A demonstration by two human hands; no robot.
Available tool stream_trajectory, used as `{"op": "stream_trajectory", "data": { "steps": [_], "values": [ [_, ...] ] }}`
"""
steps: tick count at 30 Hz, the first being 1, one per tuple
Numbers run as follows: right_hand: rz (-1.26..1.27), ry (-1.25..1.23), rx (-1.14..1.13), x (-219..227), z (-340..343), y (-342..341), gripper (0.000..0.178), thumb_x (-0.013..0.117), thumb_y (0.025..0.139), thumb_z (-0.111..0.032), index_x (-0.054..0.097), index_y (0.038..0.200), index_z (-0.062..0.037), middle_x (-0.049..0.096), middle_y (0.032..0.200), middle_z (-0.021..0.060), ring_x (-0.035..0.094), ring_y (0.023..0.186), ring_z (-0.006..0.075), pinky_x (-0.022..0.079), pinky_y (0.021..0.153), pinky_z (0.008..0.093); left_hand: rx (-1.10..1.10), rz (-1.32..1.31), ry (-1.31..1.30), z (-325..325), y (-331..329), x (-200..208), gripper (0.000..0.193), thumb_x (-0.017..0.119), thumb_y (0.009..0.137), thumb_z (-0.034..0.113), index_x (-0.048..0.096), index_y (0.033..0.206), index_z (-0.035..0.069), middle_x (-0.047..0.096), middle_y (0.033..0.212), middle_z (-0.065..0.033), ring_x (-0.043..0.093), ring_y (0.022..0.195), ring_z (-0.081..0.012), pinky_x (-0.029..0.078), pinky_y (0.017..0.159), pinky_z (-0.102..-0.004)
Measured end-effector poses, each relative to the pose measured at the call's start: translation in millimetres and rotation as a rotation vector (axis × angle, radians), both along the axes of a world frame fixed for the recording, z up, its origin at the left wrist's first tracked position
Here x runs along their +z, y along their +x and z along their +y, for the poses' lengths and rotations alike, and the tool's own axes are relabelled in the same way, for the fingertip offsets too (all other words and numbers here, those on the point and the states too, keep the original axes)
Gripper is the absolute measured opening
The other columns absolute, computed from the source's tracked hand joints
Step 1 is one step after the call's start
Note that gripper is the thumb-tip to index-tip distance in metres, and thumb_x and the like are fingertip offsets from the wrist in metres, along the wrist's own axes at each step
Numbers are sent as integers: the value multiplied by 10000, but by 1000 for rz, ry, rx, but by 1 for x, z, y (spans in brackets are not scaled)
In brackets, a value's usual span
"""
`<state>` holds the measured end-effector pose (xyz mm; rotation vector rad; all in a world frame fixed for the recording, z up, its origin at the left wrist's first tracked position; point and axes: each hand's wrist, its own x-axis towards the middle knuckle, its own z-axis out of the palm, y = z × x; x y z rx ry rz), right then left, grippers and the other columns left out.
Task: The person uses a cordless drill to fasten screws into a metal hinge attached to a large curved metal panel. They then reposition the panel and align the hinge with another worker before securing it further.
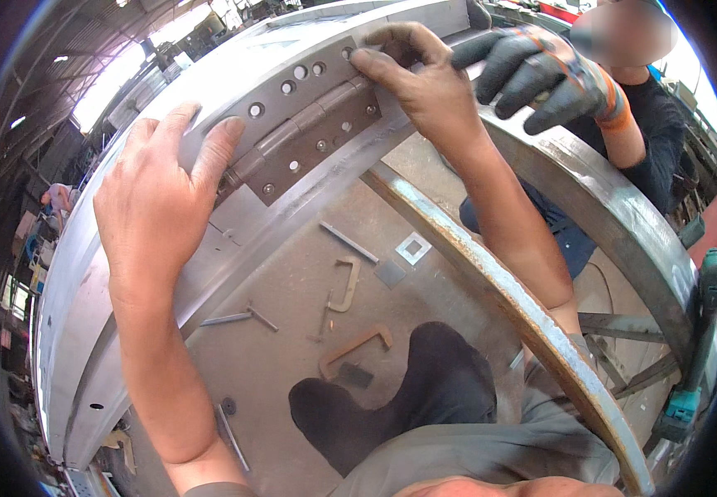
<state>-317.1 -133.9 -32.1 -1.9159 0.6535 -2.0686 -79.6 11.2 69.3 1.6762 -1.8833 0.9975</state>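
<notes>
A large steel hinge [288, 139] with a row of round holes lies against the upper face of a grey metal frame [247, 224]. My left hand [156, 195] is closed at the hinge's left end, its thumb toward me and its fingers over the upper edge. At the other end, my right hand [425, 87] pinches the hinge's upper leaf near its corner hole, with thumb and forefinger bent. Beside my right hand, a co-worker's gloved hand [532, 74] reaches in from the right, blurred by motion. The undersides of my fingers are hidden.
A rusty steel bar [491, 282] crosses from the frame toward me at the right. Behind it curves a thick steel beam [599, 199], with a teal cordless tool [690, 373] near its end. C-shaped clamps [363, 344] and a square plate [413, 248] lie on the floor.
</notes>
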Motion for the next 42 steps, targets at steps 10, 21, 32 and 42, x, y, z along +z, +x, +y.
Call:
{"op": "stream_trajectory", "data": {
  "steps": [10, 21, 32, 42],
  "values": [
    [283, -927, 551, 39, -25, -33, 167, 739, 937, -284, 727, 910, -119, 713, 865, 14, 708, 856, 191, 547, 1006, 361, 27, -25, 38, 1, 4, 0, 692, 630, 933, 621, 689, 1307, 41, 704, 1226, -188, 682, 1124, -364, 516, 957, -453],
    [1112, -878, 292, 84, 13, -74, 237, 758, 804, -238, 733, 998, -105, 688, 1151, 159, 683, 1119, 368, 601, 900, 448, -40, 51, 206, 3, 8, 22, 735, 696, 871, 620, 690, 1253, -8, 699, 1232, -233, 660, 1150, -398, 509, 975, -467],
    [826, -529, 303, 49, -10, -59, 322, 638, 975, -298, 593, 1197, -68, 672, 1231, 240, 725, 1010, 353, 628, 800, 491, -60, 258, 469, -7, 18, 44, 769, 734, 874, 541, 644, 1289, -100, 677, 1247, -289, 655, 1165, -373, 490, 1036, -424],
    [-385, 367, 147, 24, -42, -45, 359, 488, 1099, -244, 501, 1360, 2, 714, 1051, 242, 771, 786, 302, 676, 674, 429, -21, 282, 501, -2, 14, 49, 758, 767, 824, 575, 677, 1191, -82, 703, 1133, -267, 681, 1048, -350, 516, 944, -430]
  ]
}}
